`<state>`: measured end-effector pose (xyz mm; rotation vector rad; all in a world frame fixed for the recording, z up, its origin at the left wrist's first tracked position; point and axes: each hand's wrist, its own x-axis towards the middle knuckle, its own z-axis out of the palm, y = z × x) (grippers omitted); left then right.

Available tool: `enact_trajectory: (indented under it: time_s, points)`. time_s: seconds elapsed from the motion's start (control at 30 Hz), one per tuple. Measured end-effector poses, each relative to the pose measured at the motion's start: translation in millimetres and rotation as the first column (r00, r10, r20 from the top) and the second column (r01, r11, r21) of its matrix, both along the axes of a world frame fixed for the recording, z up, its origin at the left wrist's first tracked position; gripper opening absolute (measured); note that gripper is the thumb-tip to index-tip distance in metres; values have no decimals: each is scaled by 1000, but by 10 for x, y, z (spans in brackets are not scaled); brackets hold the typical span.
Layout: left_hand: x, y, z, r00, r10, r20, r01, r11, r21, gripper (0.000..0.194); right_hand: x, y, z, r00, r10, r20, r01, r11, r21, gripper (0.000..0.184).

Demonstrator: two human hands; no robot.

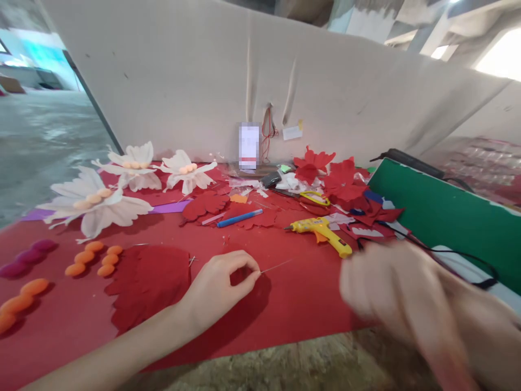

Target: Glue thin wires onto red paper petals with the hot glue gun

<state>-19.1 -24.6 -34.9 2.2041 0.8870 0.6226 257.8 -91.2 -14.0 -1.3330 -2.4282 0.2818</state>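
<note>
My left hand point(217, 285) pinches a thin needle point(277, 266) between thumb and forefinger, just above the red cloth point(252, 244) on the table. The needle points right and slightly up. A red felt petal piece point(148, 282) lies to the left of that hand. My right hand point(391, 290) is at the lower right, strongly blurred, so I cannot tell whether it holds anything. A yellow glue gun point(323, 233) lies on the cloth beyond it.
White fabric flowers point(97, 203) stand at the back left. Orange pompom strings point(93, 258) and purple ones point(28, 255) lie on the left. A blue pen point(239, 218), yellow-handled scissors point(315, 198), red felt flowers point(325, 171) and a green board point(451, 217) are behind.
</note>
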Motion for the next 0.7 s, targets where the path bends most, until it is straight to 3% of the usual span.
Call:
enact_trajectory:
  time_s: [0.1,0.23,0.4,0.7]
  points:
    - [3,9,60,999,48,-6,-49,995,-86,18,147,599,114,972,-234,35,232,971,62,29]
    - [14,24,65,998,64,9,-61,979,-195,17,337,1298,-16,866,-480,143,470,877,97,30]
    - [24,19,6,998,47,29,-39,975,-220,18,498,1604,-225,810,-476,344,490,870,50,35]
    - [22,31,-60,999,49,13,-45,978,-206,17,574,1795,-139,726,-398,560,514,856,-57,33]
